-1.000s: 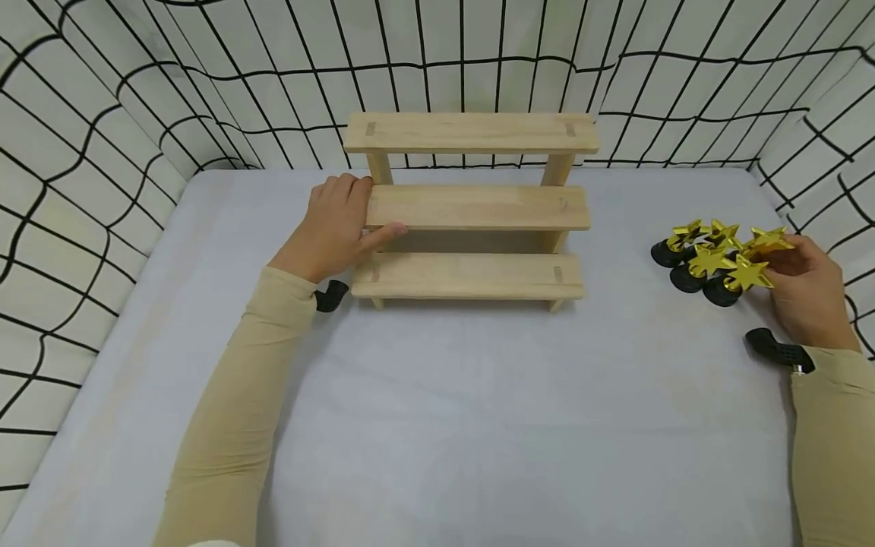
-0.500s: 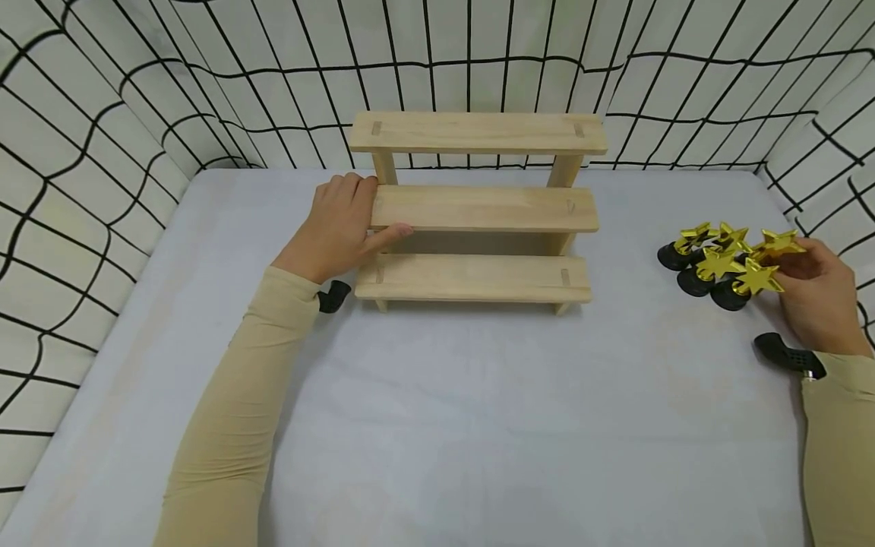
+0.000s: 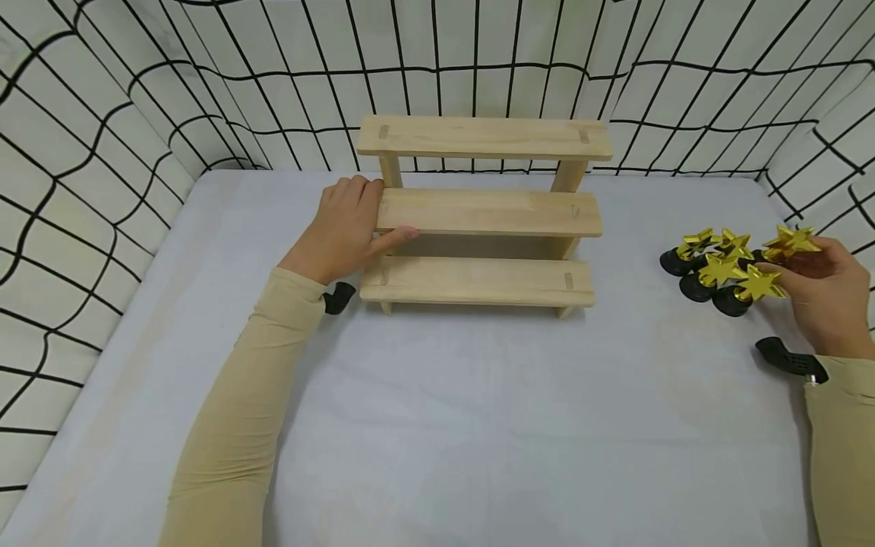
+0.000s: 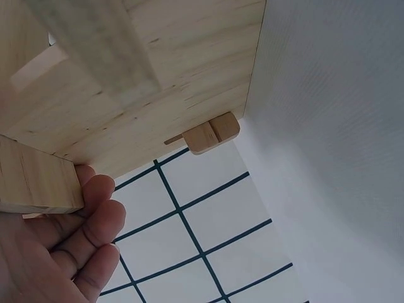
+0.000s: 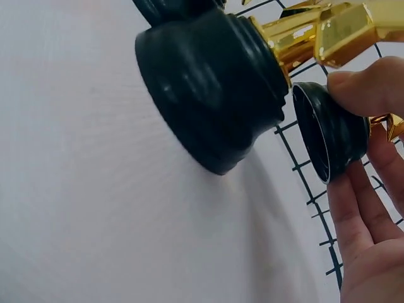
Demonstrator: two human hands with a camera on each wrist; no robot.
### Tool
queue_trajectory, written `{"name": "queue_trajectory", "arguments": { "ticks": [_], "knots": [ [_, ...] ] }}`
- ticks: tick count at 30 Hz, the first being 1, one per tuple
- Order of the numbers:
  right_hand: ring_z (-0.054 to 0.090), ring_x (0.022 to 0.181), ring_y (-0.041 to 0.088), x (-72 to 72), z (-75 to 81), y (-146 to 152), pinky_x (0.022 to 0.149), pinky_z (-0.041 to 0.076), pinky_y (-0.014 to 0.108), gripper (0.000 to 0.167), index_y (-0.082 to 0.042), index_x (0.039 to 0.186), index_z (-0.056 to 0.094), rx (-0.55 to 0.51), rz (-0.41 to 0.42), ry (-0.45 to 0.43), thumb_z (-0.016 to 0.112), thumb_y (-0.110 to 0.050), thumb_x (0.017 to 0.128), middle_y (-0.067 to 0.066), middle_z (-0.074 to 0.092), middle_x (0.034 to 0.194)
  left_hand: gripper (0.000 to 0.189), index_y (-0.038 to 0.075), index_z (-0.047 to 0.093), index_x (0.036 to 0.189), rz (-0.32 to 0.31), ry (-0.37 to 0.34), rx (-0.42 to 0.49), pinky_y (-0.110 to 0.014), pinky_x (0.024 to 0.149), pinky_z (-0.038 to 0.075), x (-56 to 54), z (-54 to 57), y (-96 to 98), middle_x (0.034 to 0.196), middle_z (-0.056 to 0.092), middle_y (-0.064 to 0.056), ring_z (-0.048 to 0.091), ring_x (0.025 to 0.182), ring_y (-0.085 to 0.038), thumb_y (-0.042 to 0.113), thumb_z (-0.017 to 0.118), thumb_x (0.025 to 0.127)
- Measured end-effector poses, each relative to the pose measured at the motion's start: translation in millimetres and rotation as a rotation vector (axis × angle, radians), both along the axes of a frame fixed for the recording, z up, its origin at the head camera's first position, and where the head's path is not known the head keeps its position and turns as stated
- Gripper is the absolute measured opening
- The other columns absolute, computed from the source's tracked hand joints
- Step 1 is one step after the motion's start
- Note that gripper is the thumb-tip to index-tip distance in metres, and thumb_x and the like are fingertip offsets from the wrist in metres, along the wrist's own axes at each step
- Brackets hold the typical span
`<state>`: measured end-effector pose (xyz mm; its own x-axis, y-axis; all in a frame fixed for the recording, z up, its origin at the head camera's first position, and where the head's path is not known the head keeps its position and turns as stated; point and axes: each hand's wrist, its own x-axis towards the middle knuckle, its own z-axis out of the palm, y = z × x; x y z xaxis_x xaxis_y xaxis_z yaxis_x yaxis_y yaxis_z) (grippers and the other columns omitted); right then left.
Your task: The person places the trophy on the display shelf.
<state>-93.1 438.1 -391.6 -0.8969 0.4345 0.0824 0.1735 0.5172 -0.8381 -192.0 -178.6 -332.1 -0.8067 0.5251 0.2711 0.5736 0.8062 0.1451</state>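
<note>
In the head view, my left hand (image 3: 345,228) grips the left end of the middle step of a three-step wooden display stand (image 3: 488,211). The left wrist view has its curled fingers (image 4: 95,230) round that wooden end (image 4: 38,180). Over on the right, my right hand (image 3: 830,296) pinches a small gold star trophy (image 3: 791,241) with a black base. Thumb and fingers hold that base (image 5: 341,132), whose hollow underside shows in the right wrist view, tilted and off the table. Several like trophies (image 3: 759,284) stand close together just left of this hand.
A white cloth covers the table (image 3: 492,425). Black wire grid panels (image 3: 472,72) line the back and both sides, with the stand's top step near the back panel. Each wrist wears a black camera mount (image 3: 786,355).
The held trophy has risen slightly and shifted a little away from the standing ones. My left hand keeps its grip on the stand. The whole head view has shifted slightly.
</note>
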Motion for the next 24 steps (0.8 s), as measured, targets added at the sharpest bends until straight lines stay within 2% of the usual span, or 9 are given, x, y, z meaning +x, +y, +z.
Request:
{"name": "queue_trajectory", "arguments": {
  "ticks": [4,9,12,14,20,22,24],
  "knots": [
    [0.054,0.103,-0.011,0.1,3.8,-0.3,0.080,0.043,-0.004,0.047,-0.030,0.138,0.056,-0.010,-0.003,0.007,0.069,-0.010,0.098,-0.032,0.056,0.113,0.097,-0.011,0.049,0.130,0.001,0.002,-0.001,-0.057,0.097,0.040,0.4,0.0,0.0,0.113,0.057,-0.027,0.051,0.105,-0.041,0.079,0.040,0.095],
    [0.054,0.102,-0.012,1.6,13.0,-1.7,0.082,0.042,-0.003,0.051,-0.031,0.141,0.054,-0.013,-0.009,0.014,0.069,-0.009,0.097,-0.032,0.056,0.112,0.083,-0.011,0.050,0.128,0.002,0.015,-0.001,-0.056,0.096,0.040,1.0,1.2,0.2,0.110,0.057,-0.026,0.051,0.102,-0.041,0.066,0.058,0.096],
    [0.051,0.102,-0.013,3.2,20.1,-2.5,0.084,0.040,-0.002,0.055,-0.033,0.143,0.050,0.000,-0.007,0.003,0.068,-0.009,0.098,-0.033,0.053,0.113,0.079,-0.010,0.050,0.126,0.000,0.021,0.002,-0.055,0.095,0.040,0.7,0.8,0.6,0.109,0.057,-0.026,0.050,0.101,-0.041,0.062,0.062,0.096],
    [0.051,0.102,-0.012,3.5,24.6,-2.7,0.084,0.039,-0.002,0.056,-0.035,0.143,0.048,0.001,0.003,0.003,0.068,-0.008,0.098,-0.032,0.052,0.113,0.083,-0.010,0.051,0.126,-0.003,0.026,0.006,-0.055,0.094,0.040,0.7,0.5,0.5,0.108,0.057,-0.026,0.051,0.101,-0.041,0.067,0.057,0.097],
    [0.055,0.100,-0.009,5.0,33.1,-2.1,0.084,0.043,-0.004,0.056,-0.030,0.139,0.051,-0.049,0.026,0.069,0.067,0.002,0.096,-0.026,0.057,0.113,0.106,-0.011,0.051,0.124,-0.012,0.039,0.021,-0.056,0.094,0.040,0.4,-0.4,0.1,0.106,0.056,-0.026,0.051,0.098,-0.041,0.087,0.025,0.091],
    [0.056,0.100,-0.008,5.7,34.3,-1.8,0.084,0.044,-0.003,0.056,-0.028,0.140,0.052,-0.059,0.021,0.082,0.067,0.002,0.095,-0.026,0.058,0.113,0.107,-0.011,0.051,0.123,-0.014,0.043,0.023,-0.056,0.094,0.041,0.2,-0.9,0.4,0.105,0.056,-0.026,0.051,0.098,-0.041,0.087,0.023,0.090],
    [0.056,0.100,-0.007,6.0,35.1,-1.5,0.084,0.044,-0.003,0.057,-0.026,0.142,0.052,-0.059,0.013,0.091,0.067,0.002,0.095,-0.025,0.058,0.114,0.104,-0.011,0.051,0.123,-0.016,0.046,0.023,-0.056,0.094,0.041,0.2,-1.4,0.6,0.105,0.057,-0.026,0.051,0.098,-0.041,0.086,0.027,0.091]
  ]
}}
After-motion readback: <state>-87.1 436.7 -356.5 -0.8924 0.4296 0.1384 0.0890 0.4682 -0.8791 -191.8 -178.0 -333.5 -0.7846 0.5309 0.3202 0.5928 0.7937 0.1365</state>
